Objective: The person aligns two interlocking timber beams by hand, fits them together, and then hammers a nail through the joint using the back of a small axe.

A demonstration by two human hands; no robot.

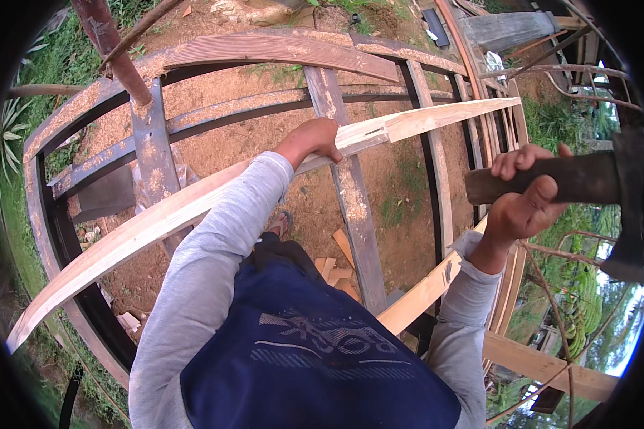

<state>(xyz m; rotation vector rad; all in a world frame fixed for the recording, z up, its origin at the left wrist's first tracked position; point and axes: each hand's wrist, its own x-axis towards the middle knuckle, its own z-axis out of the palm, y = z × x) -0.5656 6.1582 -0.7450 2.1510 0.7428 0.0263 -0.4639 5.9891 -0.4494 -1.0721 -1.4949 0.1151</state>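
My left hand [311,143] is closed round a long pale wooden board [143,225], which slants from the lower left up to the right across a dark frame. A notch or split shows in the board just right of my fingers, near the place where its upper part runs on to the right. At the right, my right hand [526,196] grips the dark wooden handle of a hatchet [579,179]. The hatchet is raised, and its dark metal head [628,214] points away to the right with the blade hanging down, apart from the board.
The dark frame [147,143] with crossbars carries sawdust and a reddish grooved plank [279,53]. A rusty pole [114,53] rises at upper left. Wood offcuts [333,272] lie on the brown ground by my foot. Another pale board [422,293] lies under my right forearm.
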